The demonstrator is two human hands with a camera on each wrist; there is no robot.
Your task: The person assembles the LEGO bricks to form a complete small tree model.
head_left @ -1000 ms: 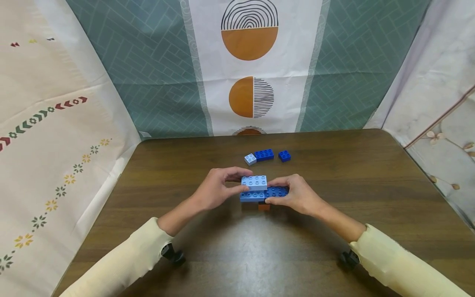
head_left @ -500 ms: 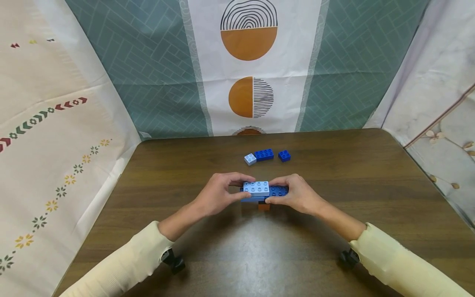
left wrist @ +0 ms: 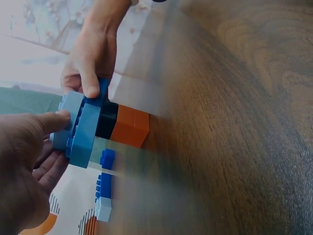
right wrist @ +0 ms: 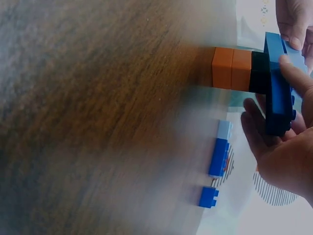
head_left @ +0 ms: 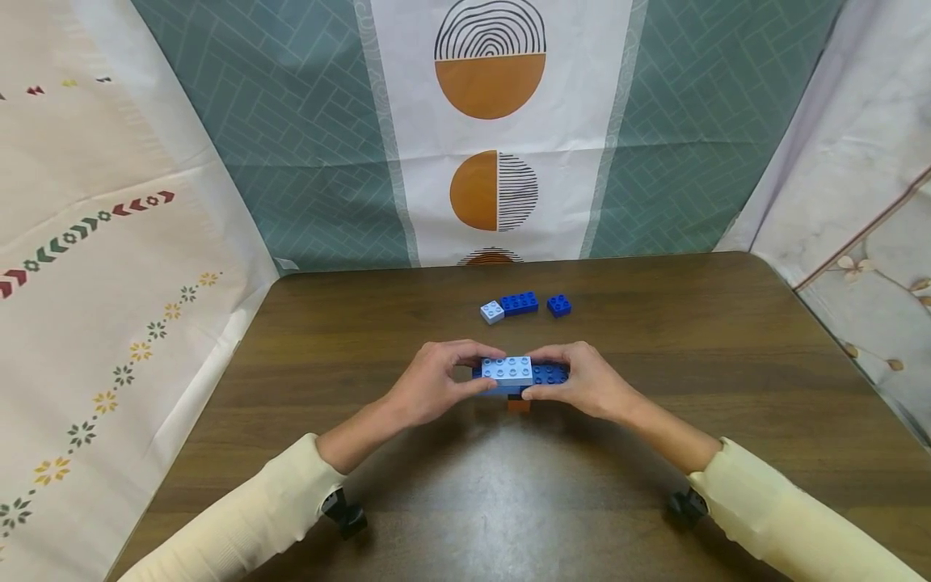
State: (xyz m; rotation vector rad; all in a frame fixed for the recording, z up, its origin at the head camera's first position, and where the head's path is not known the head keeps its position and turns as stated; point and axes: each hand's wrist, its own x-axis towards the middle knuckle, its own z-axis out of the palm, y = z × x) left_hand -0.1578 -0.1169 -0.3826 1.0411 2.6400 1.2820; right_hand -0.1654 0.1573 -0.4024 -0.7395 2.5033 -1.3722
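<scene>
My left hand [head_left: 440, 380] pinches a light blue eight-stud toy brick [head_left: 507, 372] between thumb and fingers. It lies over a medium blue brick [left wrist: 85, 134]; in the left wrist view some studs show in a narrow gap between the two. Beside the medium blue brick, a dark blue brick [head_left: 550, 374] reaches to the right. My right hand [head_left: 589, 380] grips this blue layer, thumb in front and fingers behind. Below, a black brick [right wrist: 259, 72] and orange bricks [right wrist: 232, 68] form a column standing on the table.
Farther back on the wooden table [head_left: 349, 323] lie a small pale blue brick [head_left: 492, 312], a long blue brick [head_left: 520, 304] and a small blue brick [head_left: 559, 305]. Patterned cloths [head_left: 320, 145] hang behind and at the sides.
My left hand has moved right and slightly nearer with the light blue brick, which now covers the medium blue brick's studs in the head view. The right hand stays in place.
</scene>
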